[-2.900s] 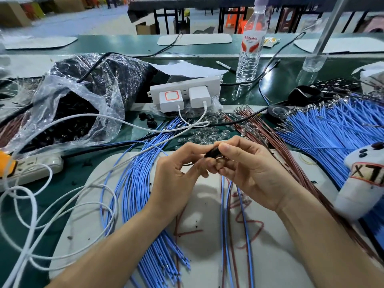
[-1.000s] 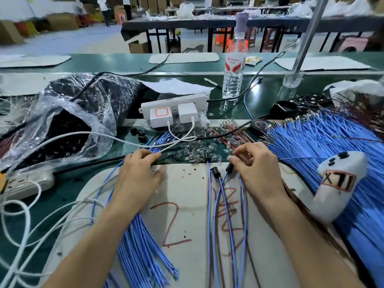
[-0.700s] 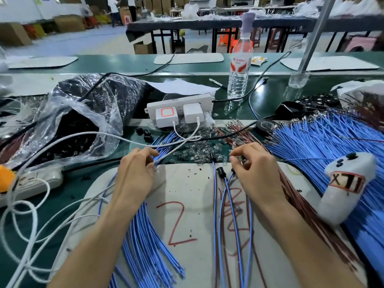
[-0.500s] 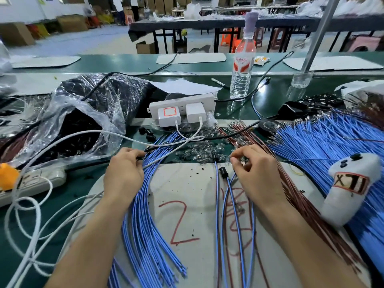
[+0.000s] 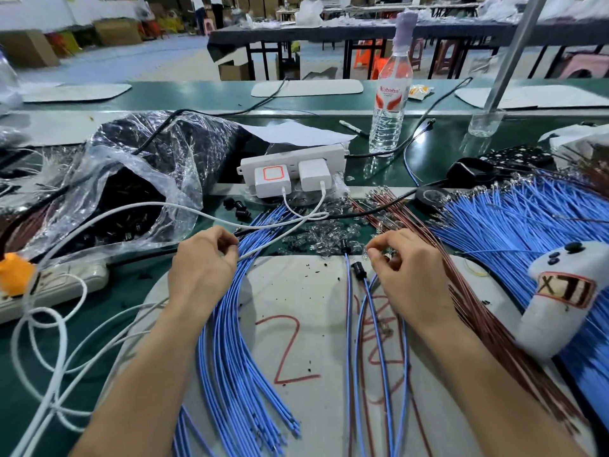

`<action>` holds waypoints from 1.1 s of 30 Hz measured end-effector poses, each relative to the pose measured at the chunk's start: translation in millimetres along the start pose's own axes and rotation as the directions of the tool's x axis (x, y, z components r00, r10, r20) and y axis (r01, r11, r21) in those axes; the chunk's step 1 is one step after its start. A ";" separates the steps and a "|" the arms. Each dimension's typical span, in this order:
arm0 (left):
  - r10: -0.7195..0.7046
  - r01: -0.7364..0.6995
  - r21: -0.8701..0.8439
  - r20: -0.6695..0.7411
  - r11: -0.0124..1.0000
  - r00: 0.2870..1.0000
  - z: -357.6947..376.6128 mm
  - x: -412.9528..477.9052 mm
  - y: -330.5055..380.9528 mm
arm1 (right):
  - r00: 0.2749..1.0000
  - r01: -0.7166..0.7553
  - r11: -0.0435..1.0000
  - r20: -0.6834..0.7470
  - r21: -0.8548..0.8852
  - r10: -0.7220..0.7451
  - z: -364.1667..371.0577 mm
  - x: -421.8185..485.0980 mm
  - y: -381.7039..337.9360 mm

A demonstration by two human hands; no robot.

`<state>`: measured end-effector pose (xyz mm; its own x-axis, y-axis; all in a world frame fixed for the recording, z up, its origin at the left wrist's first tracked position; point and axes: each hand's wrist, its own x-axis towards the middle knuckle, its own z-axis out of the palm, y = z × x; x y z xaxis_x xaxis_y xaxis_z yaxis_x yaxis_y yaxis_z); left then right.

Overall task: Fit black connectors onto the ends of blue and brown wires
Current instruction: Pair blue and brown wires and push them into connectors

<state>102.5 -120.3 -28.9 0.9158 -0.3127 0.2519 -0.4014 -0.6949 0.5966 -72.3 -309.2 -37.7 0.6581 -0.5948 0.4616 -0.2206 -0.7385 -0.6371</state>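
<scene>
Two black connectors [image 5: 359,270] sit on the ends of blue wires [image 5: 348,324] lying on the grey mat [image 5: 296,285] at the near edge of the desk [image 5: 428,153]. Just right of them, the right hand [image 5: 408,282] curls its fingers [image 5: 374,253] and pinches a small shiny piece I cannot identify. The left hand [image 5: 201,272] pinches the far ends of the loose blue bundle [image 5: 230,357]. Brown wires [image 5: 478,318] run beside the right wrist. A bag of black parts [image 5: 131,199] lies toward the left edge.

Your left hand [image 5: 201,272] curls its fingers at the far end of the bundle of loose blue wires [image 5: 230,351] on the grey mat [image 5: 283,285]. Your right hand [image 5: 408,278] curls over thin brown wires [image 5: 484,321], just beside two small black connectors [image 5: 358,270] fitted on wires.
</scene>
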 end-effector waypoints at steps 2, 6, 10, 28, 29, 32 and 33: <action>0.004 -0.004 -0.014 0.000 1.000 1.000 1.3 0.6 0.4 | 1.000 0.003 1.000 -0.001 -0.001 -0.003 -0.3 0.0 -0.4; 0.075 -0.077 -0.095 -0.030 0.992 0.997 2.9 -0.4 1.9 | 1.000 0.008 1.000 0.004 0.015 -0.008 -0.1 -0.6 -1.5; 0.155 -0.160 -0.131 -0.043 0.978 0.987 1.3 -1.8 7.0 | 0.999 0.032 0.999 -0.027 0.038 -0.031 0.0 -1.0 -4.3; 0.103 -0.114 -0.264 -0.054 0.958 0.993 0.7 -12.5 23.7 | 0.981 0.161 0.981 0.090 0.109 -0.171 5.8 -6.1 -13.9; 0.099 -0.101 -0.230 -0.021 0.968 0.995 1.1 -13.4 23.4 | 0.981 0.160 0.981 0.090 0.106 -0.170 5.9 -6.5 -14.1; 0.162 -0.159 -0.062 0.062 0.985 0.985 1.7 -17.9 23.4 | 0.981 0.152 0.980 0.104 0.128 -0.165 5.4 -6.3 -13.8; 0.204 -0.201 -0.051 0.065 0.978 0.977 1.5 -19.1 24.9 | 0.977 0.156 0.978 0.121 0.142 -0.173 4.8 -6.4 -14.7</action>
<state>74.9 -132.5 -20.0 0.8117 -0.4897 0.3184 -0.5765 -0.5838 0.5717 -69.9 -293.0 -34.2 0.7689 -0.4147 0.4867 -0.0110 -0.7697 -0.6384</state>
